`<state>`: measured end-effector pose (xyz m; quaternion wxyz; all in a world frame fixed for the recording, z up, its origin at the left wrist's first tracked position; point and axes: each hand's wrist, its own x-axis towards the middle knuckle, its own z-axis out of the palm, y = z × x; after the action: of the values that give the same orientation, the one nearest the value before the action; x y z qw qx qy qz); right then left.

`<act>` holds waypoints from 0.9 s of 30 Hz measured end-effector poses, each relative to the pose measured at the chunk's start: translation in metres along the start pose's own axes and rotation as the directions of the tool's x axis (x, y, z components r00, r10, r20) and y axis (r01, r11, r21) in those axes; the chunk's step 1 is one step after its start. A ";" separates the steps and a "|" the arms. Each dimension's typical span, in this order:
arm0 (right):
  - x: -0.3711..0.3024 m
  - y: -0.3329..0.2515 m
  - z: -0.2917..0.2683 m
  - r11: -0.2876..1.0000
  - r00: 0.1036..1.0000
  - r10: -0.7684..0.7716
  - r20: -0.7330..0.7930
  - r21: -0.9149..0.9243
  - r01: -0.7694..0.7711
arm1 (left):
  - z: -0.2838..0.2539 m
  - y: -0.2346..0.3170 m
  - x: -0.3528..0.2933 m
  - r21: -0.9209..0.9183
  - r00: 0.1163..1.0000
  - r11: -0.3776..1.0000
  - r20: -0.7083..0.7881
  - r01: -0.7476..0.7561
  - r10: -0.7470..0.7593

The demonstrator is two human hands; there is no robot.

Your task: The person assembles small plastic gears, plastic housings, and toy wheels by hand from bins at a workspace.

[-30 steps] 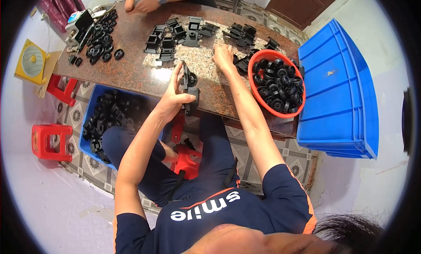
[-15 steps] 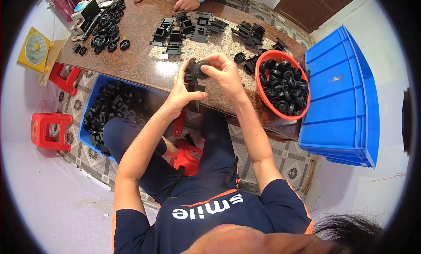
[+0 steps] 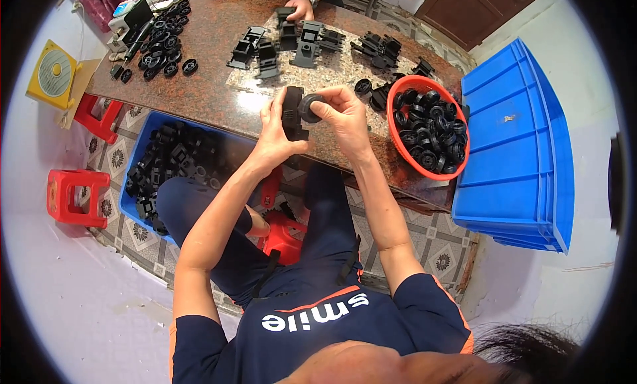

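Currently, the left hand [image 3: 271, 133] is holding a long black plastic housing [image 3: 290, 115] on end above the near edge of a glossy red-brown speckled stone table [image 3: 215, 46]. Its fingers are lying along the housing's left side; its thumb is stretching out by the lower end. The right hand [image 3: 348, 115] is pinching a round black ribbed wheel [image 3: 308, 109] between thumb and fingers, at the housing's right side. Whether the wheel is seating on the housing, cannot tell.

Beyond the hands, several black plastic brackets [image 3: 306, 49] are lying on a paler cream-speckled patch [image 3: 298, 77] of the table. At the far edge, a co-worker's hand [image 3: 300, 8] is reaching to one dark plastic part [image 3: 286, 31]. To the right, an orange-red round plastic basket [image 3: 392, 128] is holding many black wheels, with a tall blue plastic crate [image 3: 507, 158] standing just past it. Loose black wheels [image 3: 159, 49] are crowding the table's left end; below, a blue plastic bin [image 3: 147, 127] is brimming with black parts.
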<state>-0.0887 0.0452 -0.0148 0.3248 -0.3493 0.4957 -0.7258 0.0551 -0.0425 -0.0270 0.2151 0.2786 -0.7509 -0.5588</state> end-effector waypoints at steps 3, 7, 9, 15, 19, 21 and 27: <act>-0.001 0.008 0.004 0.995 0.999 0.021 0.032 -0.097 -0.018 | 0.000 -0.006 0.000 0.001 0.999 1.000 0.022 -0.030 0.029; 0.001 0.014 -0.004 0.975 0.998 0.037 0.054 -0.221 -0.024 | 0.000 -0.009 -0.001 0.058 0.994 0.993 0.047 -0.105 0.102; -0.002 0.016 -0.002 0.977 0.999 0.000 0.037 -0.214 0.008 | 0.000 -0.013 -0.001 0.094 0.991 0.988 0.060 -0.126 0.121; -0.009 0.011 0.003 0.994 0.994 -0.100 -0.049 -0.038 0.098 | 0.000 -0.013 0.002 -0.110 0.994 0.991 0.070 -0.075 0.083; -0.007 0.009 -0.014 0.961 0.985 -0.131 -0.108 0.229 0.153 | 0.004 -0.009 0.003 -0.095 0.999 0.995 0.041 0.002 0.002; -0.010 0.009 -0.011 0.970 0.984 -0.143 -0.102 0.184 0.160 | 0.004 -0.014 0.004 -0.072 0.999 0.997 0.039 -0.021 0.023; -0.016 0.020 0.002 0.989 0.991 -0.134 -0.027 -0.070 0.132 | 0.003 -0.017 0.003 0.038 0.990 0.990 0.054 -0.136 0.134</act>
<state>-0.0756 0.0513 -0.0360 0.2556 -0.3808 0.5009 -0.7340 0.0544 -0.0460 -0.0442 0.2272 0.2171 -0.7848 -0.5342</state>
